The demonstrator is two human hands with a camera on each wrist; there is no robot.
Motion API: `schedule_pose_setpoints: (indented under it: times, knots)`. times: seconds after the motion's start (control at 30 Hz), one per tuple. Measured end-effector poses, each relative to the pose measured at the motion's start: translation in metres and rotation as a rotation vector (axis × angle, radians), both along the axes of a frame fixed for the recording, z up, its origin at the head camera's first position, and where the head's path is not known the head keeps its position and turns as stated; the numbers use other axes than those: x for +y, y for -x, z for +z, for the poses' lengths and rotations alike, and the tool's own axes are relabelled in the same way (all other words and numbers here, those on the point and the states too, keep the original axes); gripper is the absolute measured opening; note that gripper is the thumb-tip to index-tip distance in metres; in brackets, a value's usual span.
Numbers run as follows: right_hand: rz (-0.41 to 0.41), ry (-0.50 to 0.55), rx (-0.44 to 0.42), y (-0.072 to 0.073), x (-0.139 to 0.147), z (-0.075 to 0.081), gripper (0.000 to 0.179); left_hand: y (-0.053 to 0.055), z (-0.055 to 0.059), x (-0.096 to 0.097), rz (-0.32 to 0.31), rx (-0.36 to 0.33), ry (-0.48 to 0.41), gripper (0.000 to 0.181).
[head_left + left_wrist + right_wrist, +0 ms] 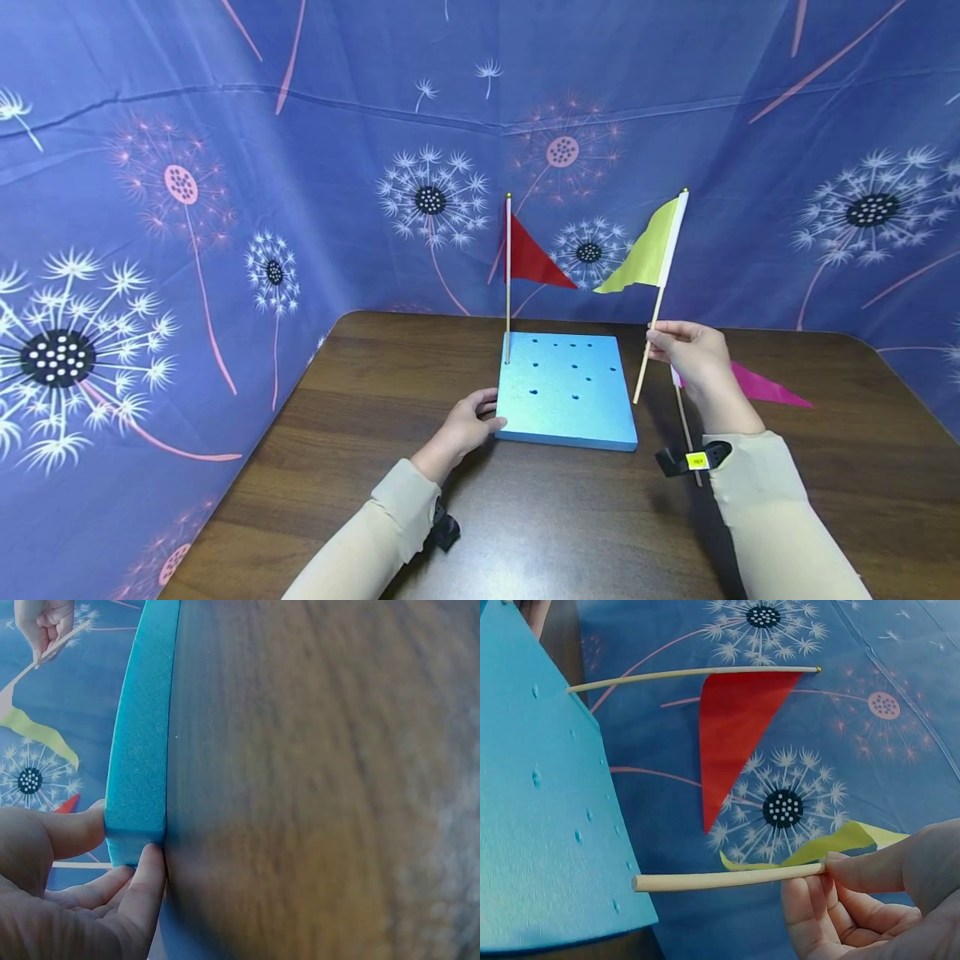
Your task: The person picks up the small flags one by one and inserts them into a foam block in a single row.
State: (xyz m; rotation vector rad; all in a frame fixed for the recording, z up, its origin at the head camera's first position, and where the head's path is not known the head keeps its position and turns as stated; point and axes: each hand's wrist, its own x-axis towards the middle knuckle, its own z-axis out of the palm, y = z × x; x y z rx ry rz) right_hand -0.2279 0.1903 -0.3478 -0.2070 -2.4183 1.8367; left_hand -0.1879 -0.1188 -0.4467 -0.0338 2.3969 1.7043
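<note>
A square blue board (pixel 564 417) with several small holes lies flat on the table. My left hand (pixel 467 423) holds its near left corner, the thumb at the top edge and fingers against the side in the left wrist view. A red pennant flag (pixel 528 254) stands upright in a hole by the board's left edge. My right hand (pixel 693 354) pinches the wooden stick of a yellow pennant flag (pixel 651 246) between thumb and fingers. That stick tilts, its bare lower end (pixel 649 883) just off the board's right edge.
A magenta pennant flag (pixel 768 387) lies on the brown wooden table (pixel 360 375) to the right, partly hidden behind my right hand and wrist. A blue cloth with dandelion prints (pixel 337 167) hangs behind the table and along its left side.
</note>
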Motion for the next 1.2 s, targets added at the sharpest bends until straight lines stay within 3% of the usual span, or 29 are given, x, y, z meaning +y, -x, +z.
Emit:
schedule_pose_setpoints:
  times: [0.3, 0.5, 1.03, 1.2]
  knots:
    - [-0.003, 0.061, 0.01, 0.004, -0.015, 0.0, 0.021, 0.0, 0.0, -0.001, -0.004, 0.014, -0.005, 0.049]
    - [-0.01, 0.064, 0.024, 0.006, -0.023, -0.001, 0.028, -0.003, 0.005, -0.002, -0.015, 0.053, 0.011, 0.049]
    - [-0.039, 0.051, 0.015, 0.011, -0.041, -0.003, 0.031, -0.001, 0.001, -0.001, 0.011, 0.01, -0.016, 0.05]
    - [-0.04, 0.036, 0.035, 0.013, -0.045, -0.003, 0.031, 0.0, 0.0, 0.0, 0.008, 0.027, -0.016, 0.05]
